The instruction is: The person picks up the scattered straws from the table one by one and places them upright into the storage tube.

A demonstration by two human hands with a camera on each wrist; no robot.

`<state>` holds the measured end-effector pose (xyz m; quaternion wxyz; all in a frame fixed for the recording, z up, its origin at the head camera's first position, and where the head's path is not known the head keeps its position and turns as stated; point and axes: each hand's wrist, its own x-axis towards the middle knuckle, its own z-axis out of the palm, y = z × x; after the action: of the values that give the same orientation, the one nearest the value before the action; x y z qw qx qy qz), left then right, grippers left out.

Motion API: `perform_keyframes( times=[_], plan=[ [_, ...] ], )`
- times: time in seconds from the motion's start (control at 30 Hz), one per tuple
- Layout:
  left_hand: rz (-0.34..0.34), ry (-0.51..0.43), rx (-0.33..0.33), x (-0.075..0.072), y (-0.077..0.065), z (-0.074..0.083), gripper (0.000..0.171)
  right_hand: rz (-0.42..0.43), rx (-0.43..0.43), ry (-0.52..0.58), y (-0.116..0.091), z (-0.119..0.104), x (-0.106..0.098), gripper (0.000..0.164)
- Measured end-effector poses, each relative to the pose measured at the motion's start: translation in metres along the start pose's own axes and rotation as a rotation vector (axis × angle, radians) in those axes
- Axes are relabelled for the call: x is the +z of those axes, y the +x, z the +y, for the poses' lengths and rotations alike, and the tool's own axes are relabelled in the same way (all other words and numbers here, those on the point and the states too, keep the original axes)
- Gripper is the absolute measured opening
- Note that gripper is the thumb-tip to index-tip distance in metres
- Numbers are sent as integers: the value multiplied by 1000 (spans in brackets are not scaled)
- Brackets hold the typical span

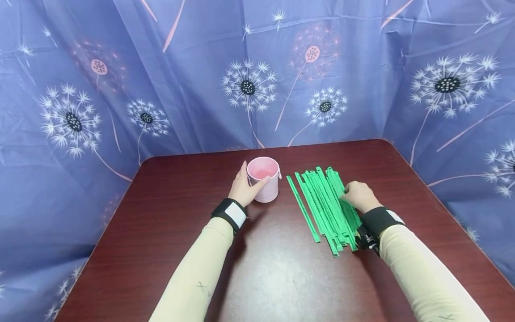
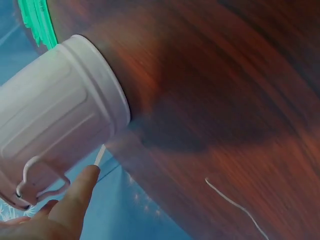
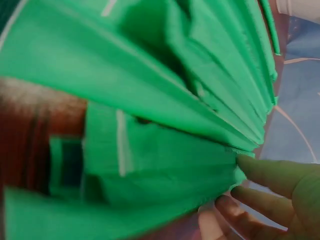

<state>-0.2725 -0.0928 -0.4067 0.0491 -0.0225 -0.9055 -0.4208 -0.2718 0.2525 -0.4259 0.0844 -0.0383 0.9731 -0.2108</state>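
Note:
A pale pink metal bucket (image 1: 267,190) stands upright on the table. My left hand (image 1: 243,188) holds it from the left, thumb across the front near the rim and fingers along the far left side. In the left wrist view, a straight finger (image 2: 77,200) lies beside the bucket's wire handle (image 2: 37,172). Long, thin green packets (image 1: 322,205) with small printing are spread in a pile right of the bucket. At the pile's right side, my right hand (image 1: 359,196) pinches the end of a green packet (image 3: 165,155) between thumb and fingers.
One green packet (image 1: 302,208) lies slightly apart, between bucket and pile. The dark reddish-brown wooden table (image 1: 169,250) has its far edge close behind the bucket. A blue curtain (image 1: 193,80) with dandelion print hangs around the table's far side and sides.

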Motion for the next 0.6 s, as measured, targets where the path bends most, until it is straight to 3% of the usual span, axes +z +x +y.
perform_keyframes(
  times=[0.27,0.6],
  plan=[
    [21,-63,-24,4,2,1,94,-58,119,236,0,3,1,49],
    [-1,-66,-32,-3,-5,-1,90,-38,258,467,-1,7,-9,29]
  ],
)
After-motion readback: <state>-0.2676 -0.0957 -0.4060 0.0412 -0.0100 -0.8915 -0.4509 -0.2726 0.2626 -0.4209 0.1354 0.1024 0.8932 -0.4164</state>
